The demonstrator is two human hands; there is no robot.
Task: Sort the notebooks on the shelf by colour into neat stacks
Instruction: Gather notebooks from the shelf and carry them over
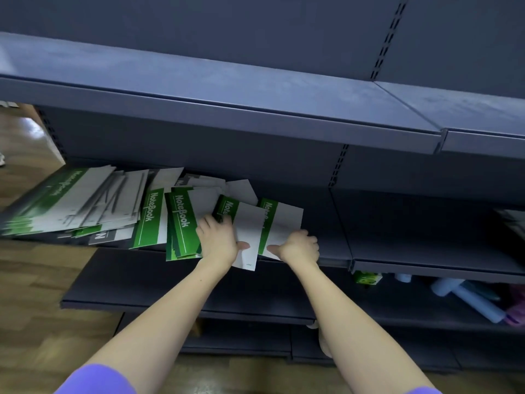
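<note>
Two hands on the pile right now. My left hand (217, 240) lies flat on a green-and-white notebook (250, 237) that juts over the front lip of the dark shelf (335, 251), fingers spread over its green spine strip and thumb pointing right along the white cover. My right hand (299, 247) pinches the near edge of the next notebook (287, 220) just to its right, fingers curled under, thumb on top. More green notebooks (85, 200) lie fanned out in a messy slump further left on the same shelf. Some pale rolls (468, 301) sit on the shelf below, off right.
</note>
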